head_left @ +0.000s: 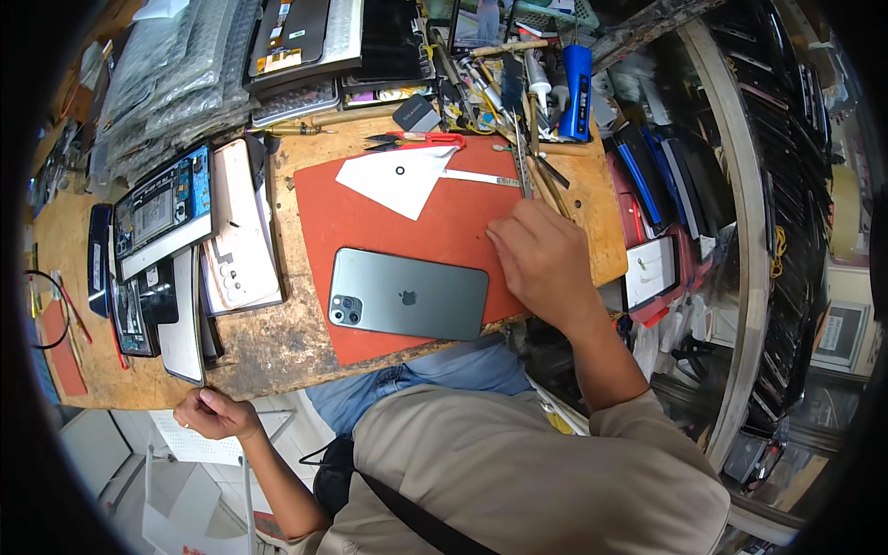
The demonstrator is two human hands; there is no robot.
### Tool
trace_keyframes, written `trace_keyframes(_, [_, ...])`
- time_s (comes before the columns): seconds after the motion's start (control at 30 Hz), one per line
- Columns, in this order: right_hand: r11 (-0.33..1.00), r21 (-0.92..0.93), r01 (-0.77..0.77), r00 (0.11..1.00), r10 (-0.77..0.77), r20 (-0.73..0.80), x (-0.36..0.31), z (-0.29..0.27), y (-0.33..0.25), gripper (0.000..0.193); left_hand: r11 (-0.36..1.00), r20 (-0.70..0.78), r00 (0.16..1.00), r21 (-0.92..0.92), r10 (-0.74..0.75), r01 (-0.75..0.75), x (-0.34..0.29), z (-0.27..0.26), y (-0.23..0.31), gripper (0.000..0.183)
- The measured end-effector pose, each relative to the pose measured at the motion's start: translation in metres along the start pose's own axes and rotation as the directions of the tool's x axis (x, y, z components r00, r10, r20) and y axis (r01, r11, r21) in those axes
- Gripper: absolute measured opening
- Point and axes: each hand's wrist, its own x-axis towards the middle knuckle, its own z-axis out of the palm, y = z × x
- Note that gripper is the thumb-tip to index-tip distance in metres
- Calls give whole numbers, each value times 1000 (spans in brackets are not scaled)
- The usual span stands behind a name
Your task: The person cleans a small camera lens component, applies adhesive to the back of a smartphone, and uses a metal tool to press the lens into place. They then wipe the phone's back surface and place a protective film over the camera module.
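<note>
Two bare hands in view, neither on the phone; person's left hand (217,415) at lower left, just off the front edge of the worn wooden workbench (268,359), fingers curled inward to the palm and thumb lying on top; person's right hand (544,257) over the right border of the rectangular brick-red mat (319,208), fingers bent and fingertips drawn together, just beside the lower end of a slim grey metal tool (521,166); whether the fingers grip that tool, cannot tell.

Dark green glass-backed smartphone (416,301) lies on the front half of the mat, back face up, long side running left to right; its square camera block (346,310) sits at the lower left corner; phone well apart from the left hand, near the right one.

Behind the phone, on the mat: four-cornered white sheet (393,185) bearing a small dark ring (400,170); narrow white strip (483,178) to its right; red-handled snips with dark blades (421,139) at the mat's rear edge.

Left of mat: opened device with exposed blue circuit board (166,213), beside a pale pink phone back panel (242,227); rear left, stacked clear bubble-wrap packets (171,79); rear right, bright blue upright tool (576,92) beside a white tube (537,79).
</note>
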Motion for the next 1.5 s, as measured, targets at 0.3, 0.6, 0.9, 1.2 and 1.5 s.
trace_keyframes(0.3, [980,188,-60,987,30,156,12,-11,17,13,998,-17,1000,59,-16,17,0,-2,4,23])
trace_keyframes(0.6, [982,66,175,967,-184,173,12,-8,9,8,993,-57,994,67,-97,100,-2,6,7,26])
trace_keyframes(0.9, [994,94,60,998,-59,-13,64,-32,46,9,926,-74,931,-158,-357,342,33,-25,19,8])
trace_keyframes(1.2, [993,-5,-116,962,111,-249,117,-22,96,9,965,37,997,-250,-66,73,227,27,24,9])
trace_keyframes(1.5, [999,-39,5,957,-17,-291,66,-37,64,6,997,438,898,-83,39,-3,382,169,-24,17])
